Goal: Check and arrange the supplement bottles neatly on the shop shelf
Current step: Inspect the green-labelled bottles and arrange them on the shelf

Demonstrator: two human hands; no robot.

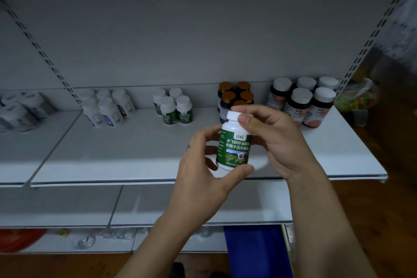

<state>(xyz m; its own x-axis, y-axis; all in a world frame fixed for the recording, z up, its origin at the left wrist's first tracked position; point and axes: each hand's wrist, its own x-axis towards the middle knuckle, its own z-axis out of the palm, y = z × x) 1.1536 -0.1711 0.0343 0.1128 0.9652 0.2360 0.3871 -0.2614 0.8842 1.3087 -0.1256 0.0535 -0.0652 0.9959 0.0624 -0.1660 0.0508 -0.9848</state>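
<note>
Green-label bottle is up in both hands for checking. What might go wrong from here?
1. The left hand and right hand pinch the green-label bottle near the shelf edge; a slip could send it to the floor.
2. Its matching green bottles stand tightly grouped at the back; setting it in could topple one.

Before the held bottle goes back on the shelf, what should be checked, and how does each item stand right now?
1. Grip: left hand holds the green-label bottle low down, right hand pinches it by its white cap: ok.
2. Cap on: ok. Tightness: cannot tell.
3. Label upright, facing the camera: ok.
4. Matching green-label group stands upright at the back of the shelf, left of the hands: ok.
5. Bare shelf in front of that group: ok.
6. Expiry date: cannot tell.
</note>
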